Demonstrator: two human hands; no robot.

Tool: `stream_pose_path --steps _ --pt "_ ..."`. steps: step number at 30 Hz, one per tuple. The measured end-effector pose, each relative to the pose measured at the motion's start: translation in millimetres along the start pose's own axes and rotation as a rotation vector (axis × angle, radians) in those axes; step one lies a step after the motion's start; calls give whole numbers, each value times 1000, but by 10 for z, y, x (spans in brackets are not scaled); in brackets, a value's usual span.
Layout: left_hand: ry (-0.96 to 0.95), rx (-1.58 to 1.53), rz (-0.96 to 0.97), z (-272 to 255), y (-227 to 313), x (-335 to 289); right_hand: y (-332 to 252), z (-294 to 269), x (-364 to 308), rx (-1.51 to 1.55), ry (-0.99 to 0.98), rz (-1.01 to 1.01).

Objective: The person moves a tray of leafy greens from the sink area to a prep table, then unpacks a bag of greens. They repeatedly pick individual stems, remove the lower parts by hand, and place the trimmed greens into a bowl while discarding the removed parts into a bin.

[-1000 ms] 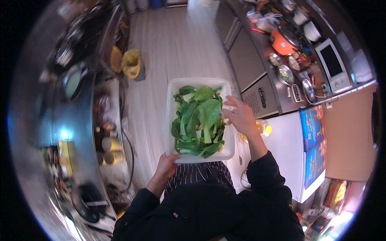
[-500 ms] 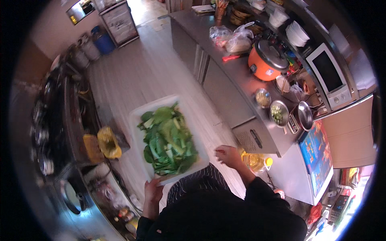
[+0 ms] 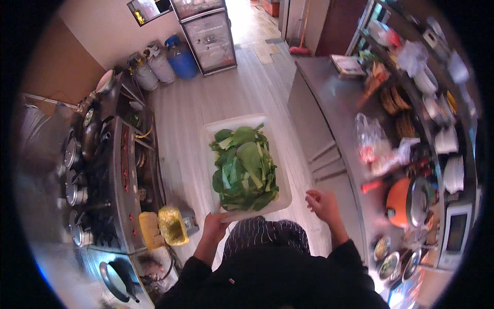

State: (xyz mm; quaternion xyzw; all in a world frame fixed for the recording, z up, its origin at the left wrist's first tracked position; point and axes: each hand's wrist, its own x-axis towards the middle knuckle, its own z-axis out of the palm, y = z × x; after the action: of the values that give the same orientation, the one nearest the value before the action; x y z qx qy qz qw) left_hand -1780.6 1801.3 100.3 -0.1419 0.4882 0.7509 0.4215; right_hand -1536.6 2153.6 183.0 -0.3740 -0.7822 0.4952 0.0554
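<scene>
A white rectangular plastic tub (image 3: 284, 175) is out in front of my body, above the floor. Cut leafy greens (image 3: 246, 172) are heaped inside it. At the tub's near left corner, my left hand (image 3: 213, 226) grips the rim with its fingers partly hidden under the edge. Off the tub's right side, my right hand (image 3: 321, 203) hangs in the air with loosely bent fingers apart and holds nothing. It touches neither the tub nor the counter (image 3: 337, 206) beyond it.
Along the left runs a black stove (image 3: 121, 180) with pots. Yellow containers (image 3: 173, 226) jut out beside it. On the right counter are an orange rice cooker (image 3: 406, 202), plastic bags (image 3: 371, 139) and metal bowls (image 3: 389, 265). Gas cylinders (image 3: 181, 57) and a glass-door cabinet (image 3: 208, 41) stand far back.
My view has turned right, toward the counter, with the stove showing more fully on the left. The tub stays in my left hand, and my right hand is still free beside it.
</scene>
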Motion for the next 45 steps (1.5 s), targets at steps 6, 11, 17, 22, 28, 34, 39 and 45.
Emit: stream_pose_path --steps 6,11,17,22,28,34,39,45 --pt "-22 14 -138 1189 1225 2112 -292 -440 1430 264 144 191" --pt "-210 22 -129 1962 1781 3812 -237 -855 3249 308 218 276" --pt "-33 44 -179 2987 2467 5415 -1269 -1699 6281 -57 131 6" --pt "-12 136 18 3961 3194 6803 -2469 -2227 8629 115 98 -158" --pt "-71 399 49 5123 4134 9087 -2680 -2386 10877 81 96 -108" --pt "10 61 -259 6689 5374 11249 -2688 -3102 12321 303 263 126" --pt "-58 4 -196 7859 6043 12917 -2676 -3831 14159 358 339 169" --pt "-222 500 305 8514 6410 14897 -3663 -4457 17455 169 110 -144"
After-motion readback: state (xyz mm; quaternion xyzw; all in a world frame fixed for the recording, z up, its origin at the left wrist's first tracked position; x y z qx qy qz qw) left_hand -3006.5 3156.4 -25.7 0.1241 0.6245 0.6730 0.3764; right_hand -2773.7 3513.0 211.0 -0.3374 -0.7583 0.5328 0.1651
